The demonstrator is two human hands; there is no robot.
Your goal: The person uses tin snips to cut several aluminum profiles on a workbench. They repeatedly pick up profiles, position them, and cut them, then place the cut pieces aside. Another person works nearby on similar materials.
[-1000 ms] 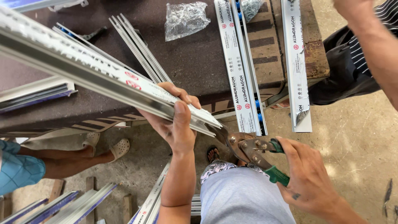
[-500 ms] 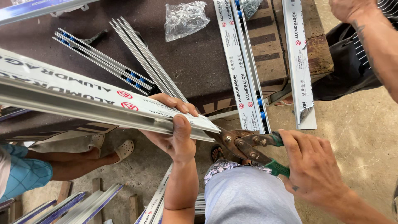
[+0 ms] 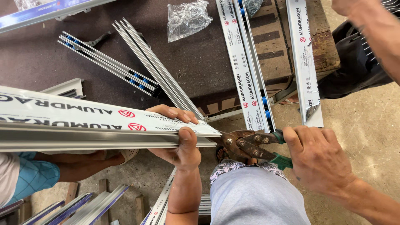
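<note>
- at the middle of the view, the left hand [image 3: 181,139] is closed around the end of a long metal bar [image 3: 96,129]; the thumb lies across the front edge and the fingers curl over the top, on the white wrap
- just to its right, the right hand [image 3: 318,156] is clenched on the green handles of a pair of snips [image 3: 250,143]; the rusty blades meet the tip of the bar, though whether they bite into it cannot be told
- the bar runs level from the left hand out past the left edge; its wrap is white with red marks and dark print
- below the hands, a grey knee [image 3: 254,196] with patterned cloth above it fills the lower middle
- behind the hands, a dark table [image 3: 50,66] carries thin metal strips [image 3: 154,68], some crossing each other, and a clear bag [image 3: 187,18] of small parts
- to the right on the table, two more wrapped bars [image 3: 246,66] lie side by side, running toward the snips; another lies further right
- at the edges, another person's arm [image 3: 375,29] comes in at top right; a further person's leg [image 3: 79,162] shows under the held bar at left
</note>
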